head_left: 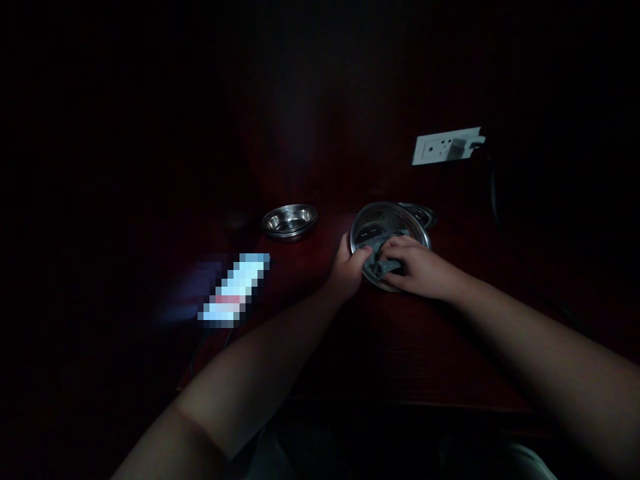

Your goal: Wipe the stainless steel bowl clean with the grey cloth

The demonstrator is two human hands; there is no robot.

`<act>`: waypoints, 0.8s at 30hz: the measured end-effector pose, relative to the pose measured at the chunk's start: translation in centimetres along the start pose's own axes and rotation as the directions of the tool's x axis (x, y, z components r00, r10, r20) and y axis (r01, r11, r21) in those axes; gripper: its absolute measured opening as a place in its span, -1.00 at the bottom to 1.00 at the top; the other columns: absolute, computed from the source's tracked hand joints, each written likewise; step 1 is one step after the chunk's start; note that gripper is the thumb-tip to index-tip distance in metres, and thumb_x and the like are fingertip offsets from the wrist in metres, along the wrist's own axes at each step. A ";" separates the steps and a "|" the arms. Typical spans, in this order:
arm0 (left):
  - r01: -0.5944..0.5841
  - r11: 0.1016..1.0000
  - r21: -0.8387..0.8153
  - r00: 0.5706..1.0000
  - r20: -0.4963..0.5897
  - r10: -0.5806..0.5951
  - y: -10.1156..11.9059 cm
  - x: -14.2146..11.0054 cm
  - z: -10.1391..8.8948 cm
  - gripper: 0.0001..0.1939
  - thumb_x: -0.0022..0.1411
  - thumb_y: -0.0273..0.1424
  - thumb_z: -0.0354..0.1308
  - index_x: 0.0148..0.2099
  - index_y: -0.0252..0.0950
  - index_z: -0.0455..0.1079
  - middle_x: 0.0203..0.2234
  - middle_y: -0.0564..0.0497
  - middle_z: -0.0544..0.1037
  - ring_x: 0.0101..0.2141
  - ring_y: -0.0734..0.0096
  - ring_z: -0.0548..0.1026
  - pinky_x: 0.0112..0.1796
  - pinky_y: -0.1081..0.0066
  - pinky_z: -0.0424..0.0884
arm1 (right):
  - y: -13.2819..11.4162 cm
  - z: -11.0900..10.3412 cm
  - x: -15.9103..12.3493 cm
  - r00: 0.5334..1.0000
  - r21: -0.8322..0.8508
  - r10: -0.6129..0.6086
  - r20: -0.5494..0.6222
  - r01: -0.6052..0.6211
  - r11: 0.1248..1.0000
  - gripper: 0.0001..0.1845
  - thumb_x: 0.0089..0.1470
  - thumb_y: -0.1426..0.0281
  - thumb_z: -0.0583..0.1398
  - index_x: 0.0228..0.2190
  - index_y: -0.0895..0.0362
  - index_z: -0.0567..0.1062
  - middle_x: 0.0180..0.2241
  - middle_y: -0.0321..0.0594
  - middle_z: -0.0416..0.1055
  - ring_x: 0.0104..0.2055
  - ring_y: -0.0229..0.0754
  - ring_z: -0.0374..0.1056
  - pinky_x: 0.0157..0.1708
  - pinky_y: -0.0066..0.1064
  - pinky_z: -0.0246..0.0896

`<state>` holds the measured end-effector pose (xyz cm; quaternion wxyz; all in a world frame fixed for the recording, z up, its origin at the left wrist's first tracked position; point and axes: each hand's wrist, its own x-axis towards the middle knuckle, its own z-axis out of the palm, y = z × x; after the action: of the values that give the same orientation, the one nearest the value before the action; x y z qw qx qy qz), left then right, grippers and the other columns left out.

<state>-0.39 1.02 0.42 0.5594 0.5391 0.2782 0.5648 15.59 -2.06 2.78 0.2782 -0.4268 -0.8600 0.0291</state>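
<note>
A round steel bowl [387,223] is tilted toward me on the dark red wooden table [425,347]. My left hand [346,268] grips the bowl's left rim, fingers wrapped round it. Inside the bowl, near its lower edge, my right hand [419,267] presses a grey cloth [381,265], fingers closed on the cloth.
A second steel bowl [290,221] stands to the left. Another steel dish [423,213] peeks out behind the held bowl. A lit, blurred-out phone screen [234,290] lies at the left. A white wall socket [445,147] with a plug and dark cable is at the back right. The room is very dark.
</note>
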 end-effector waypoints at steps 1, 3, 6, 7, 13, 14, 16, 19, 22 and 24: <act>-0.009 1.000 0.001 1.000 0.005 0.009 -0.1 0.0 0.0 -0.59 0.05 -0.40 0.10 0.00 -0.29 0.28 -0.14 -0.05 0.47 -0.07 0.25 0.40 0.01 0.25 0.26 | 0.0 0.0 0.0 1.000 0.002 -0.001 0.000 0.001 1.000 -0.89 -0.07 0.38 0.21 -0.41 0.14 0.45 -0.33 -0.13 0.35 -0.20 -0.04 0.25 -0.11 -0.19 0.16; -0.029 1.000 0.001 1.000 0.010 0.029 -0.3 0.1 0.0 -0.60 0.05 -0.40 0.10 -0.02 -0.29 0.28 -0.15 -0.05 0.47 -0.08 0.25 0.40 0.01 0.25 0.26 | 0.0 0.0 0.0 1.000 0.005 -0.003 0.003 0.003 1.000 -0.91 -0.07 0.38 0.21 -0.44 0.14 0.46 -0.34 -0.12 0.36 -0.21 -0.05 0.26 -0.12 -0.19 0.16; -0.035 0.999 -0.007 0.999 0.013 0.035 -0.4 0.2 -0.1 -0.59 0.05 -0.40 0.10 0.00 -0.30 0.28 -0.14 -0.05 0.47 -0.08 0.26 0.39 0.02 0.25 0.25 | 0.0 -0.1 0.1 1.000 -0.012 0.002 0.010 -0.002 1.000 -0.88 -0.09 0.36 0.23 -0.44 0.15 0.48 -0.34 -0.11 0.38 -0.21 -0.03 0.27 -0.12 -0.17 0.17; -0.033 0.999 -0.010 0.999 0.014 0.033 -0.4 0.2 -0.1 -0.58 0.05 -0.40 0.10 0.01 -0.30 0.27 -0.13 -0.06 0.46 -0.07 0.25 0.39 0.03 0.24 0.25 | 0.0 -0.1 0.1 1.000 -0.021 0.006 0.010 -0.005 1.000 -0.85 -0.10 0.36 0.23 -0.41 0.15 0.48 -0.34 -0.11 0.38 -0.20 -0.02 0.27 -0.12 -0.16 0.17; -0.065 0.998 0.006 0.997 0.037 0.065 0.0 -0.1 0.0 -0.60 0.06 -0.41 0.09 -0.01 -0.31 0.28 -0.13 -0.08 0.46 -0.07 0.24 0.39 0.03 0.25 0.23 | -0.2 -0.1 0.2 0.994 0.056 0.007 0.109 -0.013 0.998 -0.84 -0.05 0.42 0.19 -0.35 0.16 0.49 -0.32 -0.12 0.44 -0.22 -0.05 0.36 -0.14 -0.22 0.22; -0.071 0.997 0.012 0.997 0.044 0.070 0.0 -0.1 0.0 -0.59 0.06 -0.41 0.09 0.00 -0.31 0.28 -0.13 -0.08 0.46 -0.07 0.24 0.39 0.03 0.25 0.23 | -0.2 0.0 0.2 0.991 0.082 -0.002 0.134 -0.009 0.997 -0.86 -0.04 0.43 0.17 -0.36 0.15 0.49 -0.33 -0.13 0.45 -0.23 -0.07 0.37 -0.14 -0.24 0.23; -0.081 0.996 0.023 0.995 0.061 0.080 -0.1 -0.1 0.0 -0.57 0.06 -0.41 0.09 0.02 -0.31 0.27 -0.12 -0.07 0.46 -0.07 0.23 0.38 0.03 0.25 0.24 | -0.3 0.0 0.2 0.987 0.117 -0.014 0.161 -0.005 0.993 -0.88 -0.02 0.45 0.15 -0.38 0.16 0.48 -0.32 -0.13 0.47 -0.24 -0.09 0.39 -0.15 -0.26 0.24; -0.088 0.996 0.033 0.993 0.076 0.085 -0.2 -0.1 -0.1 -0.57 0.07 -0.40 0.09 0.03 -0.32 0.27 -0.13 -0.07 0.46 -0.07 0.24 0.39 0.02 0.26 0.24 | -0.4 0.0 0.2 0.984 0.139 -0.019 0.177 -0.006 0.990 -0.89 0.01 0.44 0.14 -0.38 0.17 0.47 -0.31 -0.12 0.47 -0.24 -0.10 0.39 -0.13 -0.27 0.24; -0.074 0.997 0.032 0.995 0.075 0.071 0.0 -0.1 0.0 -0.57 0.07 -0.41 0.09 0.03 -0.31 0.27 -0.13 -0.08 0.47 -0.07 0.24 0.39 0.02 0.25 0.24 | -0.5 0.0 0.1 0.982 0.131 -0.014 0.186 -0.011 0.991 -0.89 0.03 0.43 0.14 -0.37 0.17 0.47 -0.31 -0.13 0.47 -0.24 -0.11 0.39 -0.12 -0.26 0.25; -0.066 0.997 0.026 0.996 0.063 0.065 0.2 -0.2 0.1 -0.57 0.07 -0.41 0.09 0.03 -0.30 0.27 -0.12 -0.07 0.47 -0.06 0.24 0.39 0.03 0.25 0.24 | -0.7 -0.1 0.1 0.983 0.095 0.002 0.183 -0.020 0.995 -0.89 0.03 0.42 0.14 -0.37 0.16 0.46 -0.31 -0.13 0.47 -0.24 -0.10 0.39 -0.13 -0.24 0.27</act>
<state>-0.44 0.78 0.56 0.5413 0.5732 0.2508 0.5617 15.10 -2.45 3.14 0.2181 -0.4133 -0.8771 0.1113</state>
